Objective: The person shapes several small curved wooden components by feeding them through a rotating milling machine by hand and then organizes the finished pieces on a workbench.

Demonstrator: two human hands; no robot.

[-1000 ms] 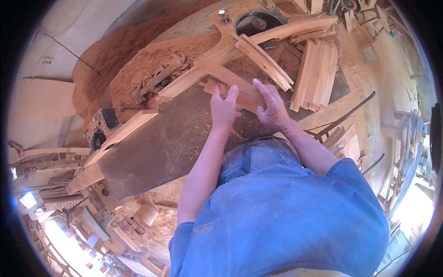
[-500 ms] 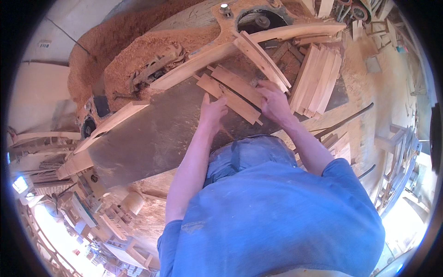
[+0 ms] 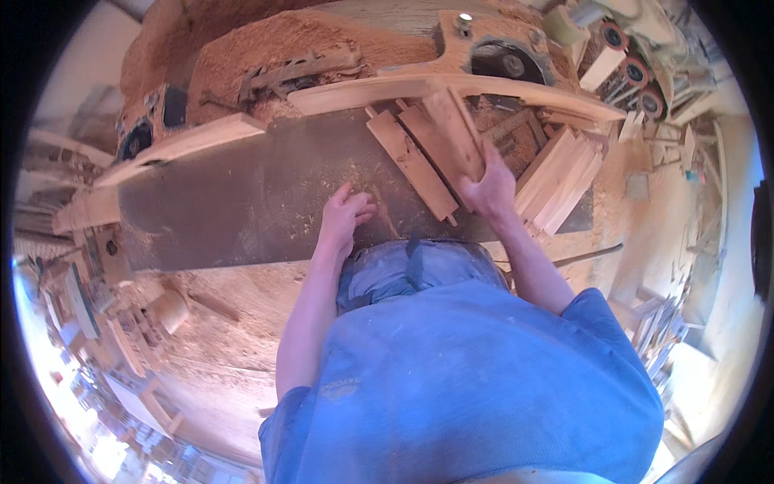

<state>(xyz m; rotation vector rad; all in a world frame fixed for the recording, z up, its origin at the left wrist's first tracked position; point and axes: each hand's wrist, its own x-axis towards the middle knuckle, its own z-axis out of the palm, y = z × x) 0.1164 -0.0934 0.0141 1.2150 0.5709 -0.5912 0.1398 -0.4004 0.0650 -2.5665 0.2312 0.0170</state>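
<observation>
My right hand [image 3: 490,192] is closed around the near end of a grooved wooden rail [image 3: 453,125], which slants up and away to the left. The rail partly covers one of two flat boards with tenons at their ends. The uncovered tenoned board [image 3: 411,165] lies slanted on the dark worktop [image 3: 234,198], a narrow gap between it and its partly hidden neighbour [image 3: 427,141]. Over the worktop's near edge, to the left of these boards, my left hand [image 3: 345,216] holds nothing; its fingers are loosely bent and apart.
Right of my right hand lies a stack of pale boards [image 3: 560,181]. A long curved plank [image 3: 363,90] runs along the worktop's far side, with another plank [image 3: 181,149] at the left. Behind are sawdust heaps [image 3: 234,60] and a machine housing with a round opening [image 3: 512,64].
My left hand has let go of the tenoned boards and drawn back left. My right hand has moved from them onto the grooved rail and grasped it. The view has shifted.
</observation>
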